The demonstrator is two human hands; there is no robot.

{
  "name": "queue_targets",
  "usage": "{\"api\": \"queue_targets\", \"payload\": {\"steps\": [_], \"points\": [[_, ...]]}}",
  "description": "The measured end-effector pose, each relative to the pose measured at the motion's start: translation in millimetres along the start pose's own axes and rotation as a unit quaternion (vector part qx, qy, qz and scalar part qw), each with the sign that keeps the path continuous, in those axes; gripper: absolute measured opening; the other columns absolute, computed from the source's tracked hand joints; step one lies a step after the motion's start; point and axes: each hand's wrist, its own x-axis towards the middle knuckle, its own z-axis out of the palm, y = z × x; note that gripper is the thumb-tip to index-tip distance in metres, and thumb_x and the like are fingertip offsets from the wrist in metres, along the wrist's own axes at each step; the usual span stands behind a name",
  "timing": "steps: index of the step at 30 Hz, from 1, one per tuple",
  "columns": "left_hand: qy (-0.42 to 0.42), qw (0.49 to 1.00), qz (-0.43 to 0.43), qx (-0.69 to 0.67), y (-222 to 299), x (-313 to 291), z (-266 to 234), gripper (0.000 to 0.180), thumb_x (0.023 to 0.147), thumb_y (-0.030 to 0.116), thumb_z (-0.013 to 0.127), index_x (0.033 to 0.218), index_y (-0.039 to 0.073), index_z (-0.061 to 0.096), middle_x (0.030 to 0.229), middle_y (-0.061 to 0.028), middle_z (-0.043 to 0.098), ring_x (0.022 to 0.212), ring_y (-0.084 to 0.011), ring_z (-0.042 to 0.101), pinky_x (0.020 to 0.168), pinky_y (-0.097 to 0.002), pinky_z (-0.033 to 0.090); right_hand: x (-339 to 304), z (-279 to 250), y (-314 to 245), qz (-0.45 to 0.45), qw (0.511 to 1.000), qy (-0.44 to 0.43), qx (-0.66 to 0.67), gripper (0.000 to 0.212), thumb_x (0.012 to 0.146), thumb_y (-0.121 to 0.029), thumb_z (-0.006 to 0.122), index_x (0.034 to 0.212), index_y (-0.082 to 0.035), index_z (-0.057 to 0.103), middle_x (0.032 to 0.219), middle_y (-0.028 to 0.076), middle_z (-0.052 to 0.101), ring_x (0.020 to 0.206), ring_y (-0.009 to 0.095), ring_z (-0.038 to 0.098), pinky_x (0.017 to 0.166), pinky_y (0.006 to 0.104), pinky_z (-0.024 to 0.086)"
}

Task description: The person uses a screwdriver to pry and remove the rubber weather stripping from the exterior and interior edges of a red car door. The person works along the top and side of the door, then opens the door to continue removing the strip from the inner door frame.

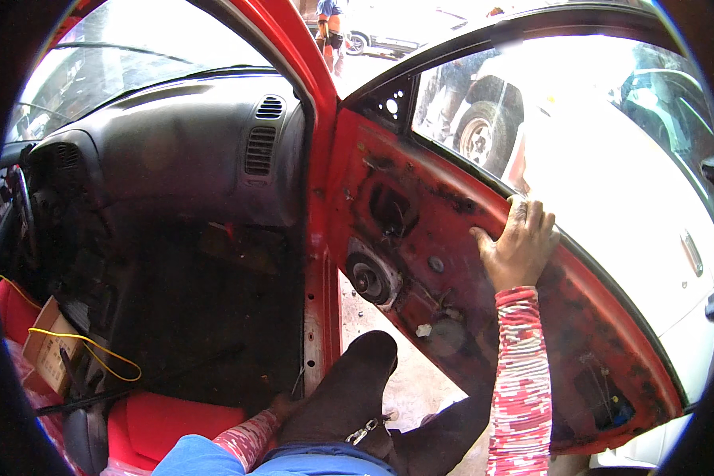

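Note:
My right hand (519, 244) is on the upper edge of a red car door (567, 317), at the window sill. Its fingers curl over the edge, and the thumb points along the inner side. The door stands swung out, with its trim off, showing bare metal, cutouts and a round speaker (366, 278). Low beside my thigh, next to the red seat (170, 424), is my left hand (285, 406). Its fingers are mostly hidden in shadow, so whether they hold anything does not show.
A dark dashboard (174, 151) with air vents spans the cabin to the left. A cardboard box (51, 349) with a yellow cable (95, 343) lies by the seats. The red door pillar (321, 198) stands ahead. Outside are a white car (611, 174) and another person (331, 28).

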Motion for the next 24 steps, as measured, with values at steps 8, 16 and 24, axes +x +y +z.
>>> {"api": "queue_targets", "payload": {"steps": [8, 16, 24], "points": [[0.008, 0.999, 0.041, -0.029, 12.0, -21.0, -8.9, 0.104, 0.070, 0.082, 0.070, 0.124, -0.007, 0.069, 0.124, -0.0322, 0.068, 0.118, -0.0439, 0.067, 0.097, -0.0472, 0.053, -1.8, 2.1, -1.3, 0.009, 0.999, 0.022, 0.027, 0.075, 0.067, -0.045, 0.091, 0.124, -0.006, 0.062, 0.121, 0.010, 0.056, 0.115, 0.030, 0.053, 0.099, 0.0496, 0.042], [-0.006, 0.997, 0.076, -0.013, 10.5, -18.4, -10.2, 0.095, 0.075, 0.081, 0.065, 0.111, -0.007, 0.075, 0.108, -0.0321, 0.072, 0.107, -0.0443, 0.071, 0.094, -0.0487, 0.054, -0.8, 2.4, -2.2, 0.020, 1.000, 0.006, 0.019, 0.077, 0.067, -0.046, 0.091, 0.126, -0.006, 0.061, 0.122, 0.011, 0.056, 0.114, 0.031, 0.053, 0.101, 0.0500, 0.042], [0.051, 0.989, 0.093, -0.100, -6.6, -2.1, 8.9, 0.092, 0.074, 0.076, 0.073, 0.115, -0.006, 0.073, 0.112, -0.0291, 0.073, 0.107, -0.0389, 0.072, 0.093, -0.0470, 0.055, -2.4, 4.5, -2.1, 0.019, 0.999, 0.025, 0.029, 0.076, 0.066, -0.045, 0.091, 0.124, -0.007, 0.061, 0.119, 0.009, 0.056, 0.113, 0.031, 0.053, 0.101, 0.0506, 0.041]]}}
